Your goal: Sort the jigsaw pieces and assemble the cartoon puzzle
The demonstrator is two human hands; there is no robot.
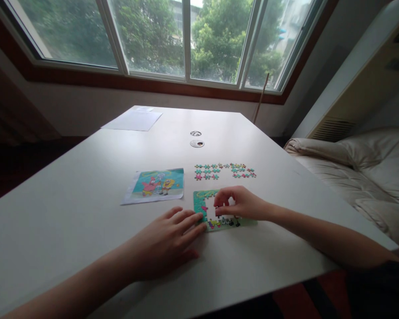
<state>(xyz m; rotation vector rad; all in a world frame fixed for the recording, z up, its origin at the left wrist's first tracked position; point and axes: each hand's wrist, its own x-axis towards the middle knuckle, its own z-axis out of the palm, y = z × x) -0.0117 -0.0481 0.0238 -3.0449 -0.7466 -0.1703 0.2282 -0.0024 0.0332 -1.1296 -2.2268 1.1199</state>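
A partly filled jigsaw puzzle (199, 204) lies on the white table in front of me, its border pieces joined around a pale open middle. My left hand (171, 237) rests flat with fingers stretched out, its fingertips on the puzzle's left edge. Over the puzzle's middle, my right hand (241, 203) pinches a small dark puzzle piece (218, 212) between thumb and fingers; part of the puzzle's right side is hidden beneath it. Loose puzzle pieces (206, 171) lie in rows just beyond the puzzle. To its left is a cartoon picture sheet (161, 184) in teal, pink and yellow.
Two round discs (197, 143) lie farther back on the white table (69, 195). White paper sheets (133, 119) sit at its far left corner. A cushioned sofa (349, 168) stands along the right side, and a thin stick (261, 97) leans below the window.
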